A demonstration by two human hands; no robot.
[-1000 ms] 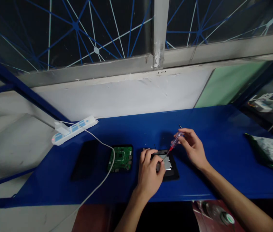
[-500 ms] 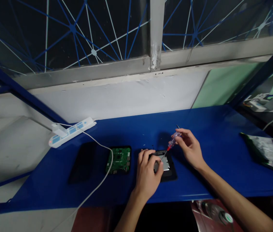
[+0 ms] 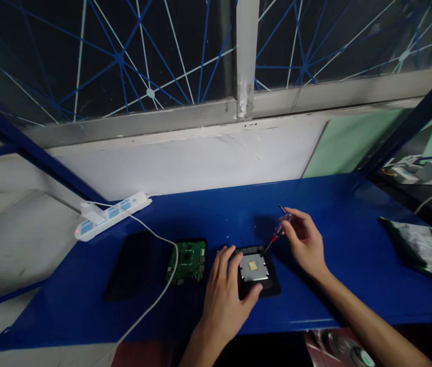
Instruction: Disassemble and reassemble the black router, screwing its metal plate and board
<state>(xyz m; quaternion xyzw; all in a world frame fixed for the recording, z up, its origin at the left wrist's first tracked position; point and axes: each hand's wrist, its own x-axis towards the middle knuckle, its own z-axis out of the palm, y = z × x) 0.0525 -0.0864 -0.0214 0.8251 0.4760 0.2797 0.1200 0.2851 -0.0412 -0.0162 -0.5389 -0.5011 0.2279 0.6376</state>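
A screwdriver point(image 3: 281, 228) with a clear purple handle and red collar is gripped in my right hand point(image 3: 306, 244). It slants down to the left, its tip by the upper right corner of a silver metal plate point(image 3: 260, 275). That plate, with a small gold square point(image 3: 253, 265) at its middle, lies in a black casing point(image 3: 274, 286) on the blue table. My left hand point(image 3: 225, 295) rests along the casing's left side, fingers and thumb spread, holding nothing. To the left, a green circuit board point(image 3: 187, 259) sits in a black case.
A white cable point(image 3: 162, 288) runs across the circuit board from the power strip point(image 3: 114, 214) at the back left. Farther left lies a flat dark panel point(image 3: 128, 267). A shiny packet point(image 3: 426, 244) lies at the right edge. Tiny bits are scattered behind the casing. A bottle point(image 3: 349, 351) is below the table's edge.
My left hand has opened and drawn left, uncovering the silver plate and gold square. The screwdriver tip has shifted from the plate's middle toward its upper right corner. The view has tilted slightly upward.
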